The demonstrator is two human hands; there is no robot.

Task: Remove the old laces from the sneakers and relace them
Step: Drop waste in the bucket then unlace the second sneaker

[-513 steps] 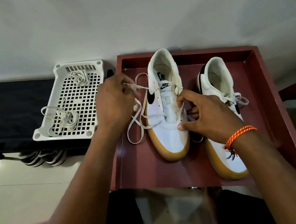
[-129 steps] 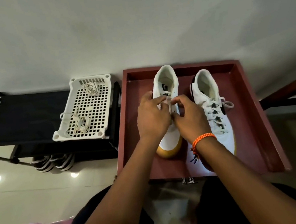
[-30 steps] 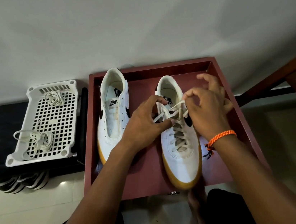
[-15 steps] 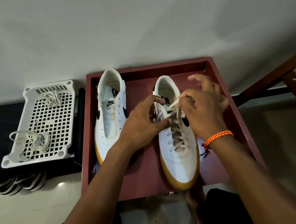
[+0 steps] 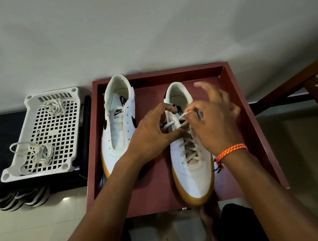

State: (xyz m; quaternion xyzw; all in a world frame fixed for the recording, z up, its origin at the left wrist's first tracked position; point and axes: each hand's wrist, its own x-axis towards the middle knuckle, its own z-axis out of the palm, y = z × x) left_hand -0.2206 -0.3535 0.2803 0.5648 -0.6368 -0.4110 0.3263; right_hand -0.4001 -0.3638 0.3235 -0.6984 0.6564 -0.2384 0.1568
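Far left of both hands, a white basket [image 5: 41,136] holds loose laces [image 5: 35,156]. Just left of the left hand [image 5: 152,135] lies the unlaced sneaker [image 5: 119,125]. Both hands pinch the lace [image 5: 176,121] atop the laced sneaker [image 5: 192,168]; right hand [image 5: 215,121] close beside, in the red tray [image 5: 256,127].

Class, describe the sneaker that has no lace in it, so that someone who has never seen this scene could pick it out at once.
Find the dark red tray on the floor against the wall, with two white, tan-soled sneakers in it. The unlaced sneaker stands on its left side, next to the white basket. Its eyelets are bare and no hand touches it, while the laced sneaker carries a criss-crossed lace.
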